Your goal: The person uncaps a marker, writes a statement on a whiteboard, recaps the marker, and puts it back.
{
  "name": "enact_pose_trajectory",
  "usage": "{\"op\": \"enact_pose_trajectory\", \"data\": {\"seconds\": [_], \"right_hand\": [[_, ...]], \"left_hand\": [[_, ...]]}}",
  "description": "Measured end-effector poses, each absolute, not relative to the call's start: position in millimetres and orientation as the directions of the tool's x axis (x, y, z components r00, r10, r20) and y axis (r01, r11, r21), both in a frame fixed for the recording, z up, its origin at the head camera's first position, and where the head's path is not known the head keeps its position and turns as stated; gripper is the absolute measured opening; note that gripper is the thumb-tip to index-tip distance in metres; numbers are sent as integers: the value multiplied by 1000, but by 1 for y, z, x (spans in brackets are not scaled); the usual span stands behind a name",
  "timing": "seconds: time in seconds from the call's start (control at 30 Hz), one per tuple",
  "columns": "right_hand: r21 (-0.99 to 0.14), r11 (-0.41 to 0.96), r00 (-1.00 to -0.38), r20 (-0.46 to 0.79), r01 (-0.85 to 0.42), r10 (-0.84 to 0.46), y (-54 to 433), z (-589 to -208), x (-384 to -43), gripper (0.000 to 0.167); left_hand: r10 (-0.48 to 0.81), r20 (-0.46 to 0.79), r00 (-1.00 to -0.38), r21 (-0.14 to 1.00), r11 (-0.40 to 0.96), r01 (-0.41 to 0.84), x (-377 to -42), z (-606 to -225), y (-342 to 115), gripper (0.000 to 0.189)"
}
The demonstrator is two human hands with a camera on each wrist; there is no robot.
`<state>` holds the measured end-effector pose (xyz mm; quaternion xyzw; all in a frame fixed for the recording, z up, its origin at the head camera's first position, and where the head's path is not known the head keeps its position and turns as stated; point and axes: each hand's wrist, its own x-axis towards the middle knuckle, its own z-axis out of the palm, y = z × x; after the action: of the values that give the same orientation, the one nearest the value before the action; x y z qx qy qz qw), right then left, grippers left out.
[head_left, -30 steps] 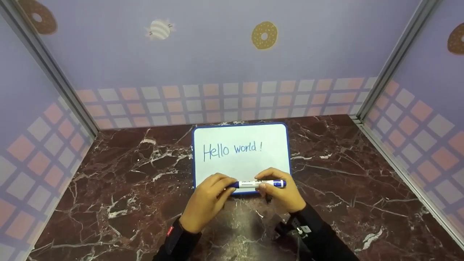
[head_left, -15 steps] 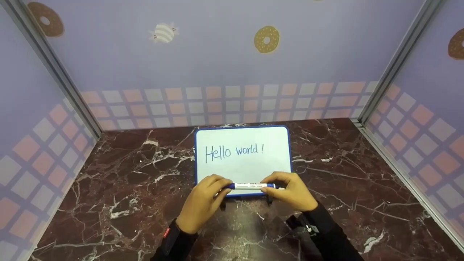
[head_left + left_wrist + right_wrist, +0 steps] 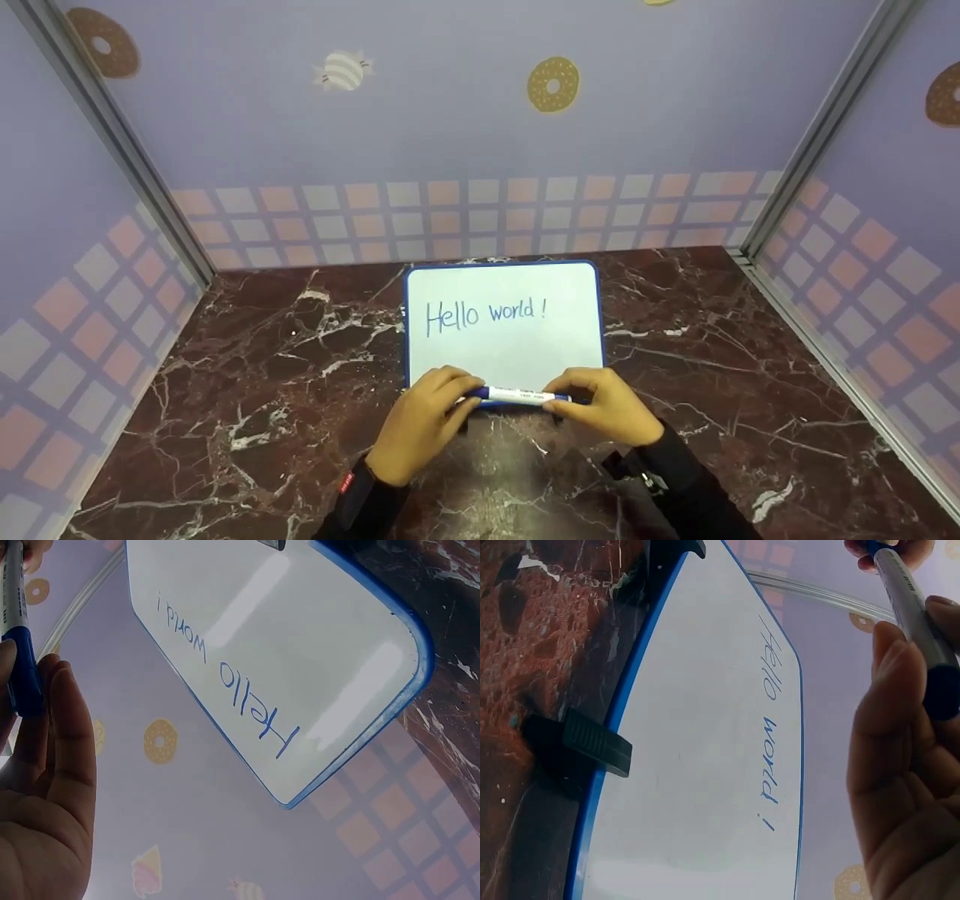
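A white marker with a blue cap [image 3: 517,396] is held level between my two hands, in front of the lower edge of a whiteboard [image 3: 502,352]. My left hand [image 3: 420,424] pinches the capped end; in the left wrist view the thumb and fingers lie on the blue cap [image 3: 27,675]. My right hand [image 3: 611,409] pinches the other end, and the right wrist view shows the blue end plug [image 3: 941,692] beside the fingers. The blue-framed board carries the handwritten words "Hello world!" [image 3: 486,316] in blue.
Dark clips grip the board's lower edge, one plain as a black clip [image 3: 596,742] in the right wrist view. The board stands on a dark red marble-patterned table [image 3: 285,390]. Behind it rises a lilac wall [image 3: 450,127] with printed sweets and checks, with side walls left and right.
My right hand has shifted to the right along the marker, toward its plug end. Both hands and the marker sit slightly lower in the head view, which has tilted a little upward.
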<state>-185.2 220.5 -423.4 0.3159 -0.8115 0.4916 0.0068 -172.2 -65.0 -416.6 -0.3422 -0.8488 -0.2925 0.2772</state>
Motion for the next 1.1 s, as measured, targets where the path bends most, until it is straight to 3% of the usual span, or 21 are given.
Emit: {"op": "enact_pose_trajectory", "data": {"seconds": [0.27,0.47,0.6,0.8,0.93,1.1], "right_hand": [[-744,382,-828,419,-548,-373,232,-424,-185,13],[-730,394,-822,553,-558,-139,254,-427,-188,14],[-748,464,-824,563,-474,66,268,-417,-186,11],[-835,452,-847,461,-313,264,302,-416,-195,13],[-845,496,-848,403,-199,345,329,-434,-210,19],[-759,649,-865,354,-43,357,354,-445,-224,24]], "left_hand": [[347,687,-638,302,663,685,-171,-421,-76,47],[267,700,-662,310,722,619,-174,-428,-96,54],[215,653,-727,355,761,543,-175,-433,-109,57],[171,507,-845,393,827,402,-176,-447,-129,61],[156,398,-904,394,861,322,-177,-456,-141,66],[129,300,-945,417,874,251,-179,-461,-149,69]]}}
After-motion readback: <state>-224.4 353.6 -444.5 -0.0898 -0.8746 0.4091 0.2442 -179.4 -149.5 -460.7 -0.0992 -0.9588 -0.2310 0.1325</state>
